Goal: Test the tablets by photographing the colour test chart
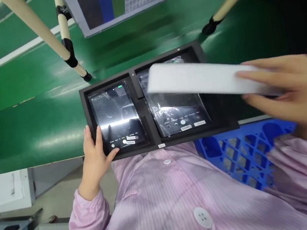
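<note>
A black tray (149, 124) lies at the front edge of the green bench, with two dark-screened tablets side by side in its recesses. The left tablet (116, 115) shows a camera screen and bears small white labels. Over the right tablet (180, 121) is wrinkled clear film; its upper part is partly covered. My left hand (95, 154) rests with fingers spread on the tray's left front corner, thumb by the left tablet. Above the right tablet, my right hand (286, 88) grips one end of a long white block (193, 79), slightly blurred; its kind is unclear.
Beige tube legs (47, 34) with black joints stand on the green bench (33, 132) behind the tray, below a framed printed sheet (140, 2). Under the bench edge at right is a blue plastic crate (235, 153). A white panel (8, 190) is at lower left.
</note>
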Motion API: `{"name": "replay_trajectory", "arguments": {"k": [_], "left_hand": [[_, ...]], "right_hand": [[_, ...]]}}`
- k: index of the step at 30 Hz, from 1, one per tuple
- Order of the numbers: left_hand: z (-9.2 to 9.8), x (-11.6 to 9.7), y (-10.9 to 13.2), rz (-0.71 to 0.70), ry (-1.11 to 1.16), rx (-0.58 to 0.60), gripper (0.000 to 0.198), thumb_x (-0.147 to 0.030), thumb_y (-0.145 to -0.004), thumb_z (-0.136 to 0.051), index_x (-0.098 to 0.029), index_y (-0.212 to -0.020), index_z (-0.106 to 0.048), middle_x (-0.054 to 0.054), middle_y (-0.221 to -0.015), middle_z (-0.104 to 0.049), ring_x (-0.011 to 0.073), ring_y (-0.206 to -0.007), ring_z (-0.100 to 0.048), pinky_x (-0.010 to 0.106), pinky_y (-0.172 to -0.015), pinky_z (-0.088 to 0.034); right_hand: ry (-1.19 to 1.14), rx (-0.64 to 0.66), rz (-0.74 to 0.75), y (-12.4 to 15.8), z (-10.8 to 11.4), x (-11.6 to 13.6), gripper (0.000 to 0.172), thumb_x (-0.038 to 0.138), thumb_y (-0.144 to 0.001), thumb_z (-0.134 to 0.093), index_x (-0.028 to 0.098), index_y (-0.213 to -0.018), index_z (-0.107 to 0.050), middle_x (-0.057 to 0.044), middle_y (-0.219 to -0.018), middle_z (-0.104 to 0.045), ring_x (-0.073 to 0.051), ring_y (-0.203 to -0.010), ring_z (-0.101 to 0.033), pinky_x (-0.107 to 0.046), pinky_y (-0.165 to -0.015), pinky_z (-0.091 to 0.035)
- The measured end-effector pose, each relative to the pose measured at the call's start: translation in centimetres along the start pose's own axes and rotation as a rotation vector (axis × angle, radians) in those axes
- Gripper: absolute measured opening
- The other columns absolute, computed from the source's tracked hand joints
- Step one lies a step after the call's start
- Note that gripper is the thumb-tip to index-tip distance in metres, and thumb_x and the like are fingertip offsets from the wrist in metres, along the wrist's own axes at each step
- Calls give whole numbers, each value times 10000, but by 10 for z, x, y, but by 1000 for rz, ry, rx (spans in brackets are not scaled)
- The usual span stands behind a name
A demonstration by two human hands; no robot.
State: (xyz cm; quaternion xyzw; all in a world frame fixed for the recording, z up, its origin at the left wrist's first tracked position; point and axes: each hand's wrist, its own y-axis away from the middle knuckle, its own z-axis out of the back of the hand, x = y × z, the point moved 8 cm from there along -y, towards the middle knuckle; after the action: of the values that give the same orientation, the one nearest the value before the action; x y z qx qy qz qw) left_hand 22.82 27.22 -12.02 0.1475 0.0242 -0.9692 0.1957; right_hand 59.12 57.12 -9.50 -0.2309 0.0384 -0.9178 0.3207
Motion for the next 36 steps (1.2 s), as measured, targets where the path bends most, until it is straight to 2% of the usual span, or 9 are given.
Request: {"name": "replay_trajectory", "arguments": {"k": [3,6,9,14,17,19,24,30,36], "left_hand": [[6,-24,15,-83,-40,-131,577,-362,-935,-591,-291,-1491,-452,185,-1506,-328,378,-1420,-343,579,-1135,-348],[-1,-52,24,-184,-62,-112,362,-308,-947,-564,-290,-1293,-669,149,-1255,-465,309,-1189,-456,513,-1028,-426],[-10,-74,23,-266,-99,-93,335,-320,-938,-589,-311,-1252,-708,138,-1174,-491,300,-1116,-421,500,-989,-416],[-19,-89,13,-331,-183,-104,356,-385,-928,-611,-294,-1257,-711,139,-1116,-517,293,-1066,-405,496,-1002,-360],[-18,-90,15,-369,-197,-123,341,-387,-931,-597,-252,-1215,-727,145,-1113,-494,293,-1060,-406,509,-1002,-346],[-14,-84,17,-376,-175,-176,326,-365,-931,-589,-196,-1172,-731,145,-1084,-483,289,-1050,-416,503,-979,-353],[-2,-59,16,-279,-139,-322,372,-322,-907,-620,-109,-1209,-662,148,-1077,-487,286,-1068,-448,486,-957,-378],[6,-42,20,-171,-134,-393,490,-310,-870,-677,-60,-1288,-619,204,-1190,-461,327,-1178,-440,450,-915,-441],[5,-36,24,-152,-135,-421,473,-296,-881,-662,-77,-1297,-614,194,-1160,-504,329,-1166,-457,491,-959,-418]], "right_hand": [[-68,110,261,-23,-23,51,394,470,-882,-516,358,-1218,-688,-80,-1358,-630,-278,-1254,-575,-525,-1072,-375],[-29,156,258,-37,-37,60,372,403,-877,-501,343,-1191,-692,-69,-1356,-630,-284,-1256,-574,-539,-1068,-377],[4,85,286,-37,-34,56,393,353,-876,-552,340,-1256,-654,-74,-1350,-629,-288,-1253,-579,-532,-1056,-402],[26,-147,241,-19,-14,32,642,293,-851,-625,279,-1479,-489,-136,-1363,-567,-267,-1229,-582,-443,-995,-484],[69,-168,203,-1,-9,26,667,404,-882,-611,197,-1500,-469,-180,-1302,-522,-271,-1171,-570,-427,-934,-510],[95,-73,126,8,-14,22,782,539,-864,-631,177,-1526,-426,-188,-1292,-469,-274,-1115,-559,-425,-897,-525],[196,156,-53,17,-36,17,1062,731,-704,-708,298,-1580,-291,-155,-1374,-389,-268,-944,-583,-394,-668,-541],[313,102,38,10,-39,31,1018,719,-712,-712,301,-1559,-331,-156,-1373,-428,-266,-922,-588,-401,-736,-515],[183,14,103,2,-15,22,971,748,-781,-619,245,-1563,-339,-173,-1373,-426,-254,-945,-566,-406,-731,-526]]}}
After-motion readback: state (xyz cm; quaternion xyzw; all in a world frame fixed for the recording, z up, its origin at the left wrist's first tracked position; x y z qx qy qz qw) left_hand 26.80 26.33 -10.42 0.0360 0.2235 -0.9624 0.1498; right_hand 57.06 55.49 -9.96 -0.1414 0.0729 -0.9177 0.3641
